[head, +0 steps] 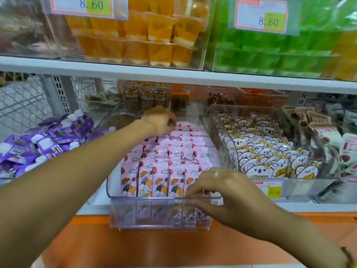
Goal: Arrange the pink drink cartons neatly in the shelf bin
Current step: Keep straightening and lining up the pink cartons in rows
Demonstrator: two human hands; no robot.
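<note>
My right-hand fingers (190, 192) are curled over the front wall of the clear shelf bin (150, 211). The fingertips pinch the top of one pink carton in the front row, and my thumb lies along the outside of that wall. There is a ring (216, 174) on one finger of my right hand (222, 194).

My left hand (160, 119) is far back in the same bin. Its fingers are bent down onto the last row of cartons. I cannot tell if they hold one or only touch it, because the back of my hand hides them.

The pink drink cartons (166, 161) stand in rows inside the bin, from the front wall to the back. The front row stands up straight and shows a cartoon kid with a balloon. The rows behind it lean a little.

Left of the bin lie purple pouches (46, 140) in a heap. Right of the bin is another clear box full of koala snack packs (266, 153). Above the bin, on the next shelf (173, 74), sit orange jelly cups (135, 39) and green jelly cups (270, 51), with price tags (260, 15) reading 8.60.
</note>
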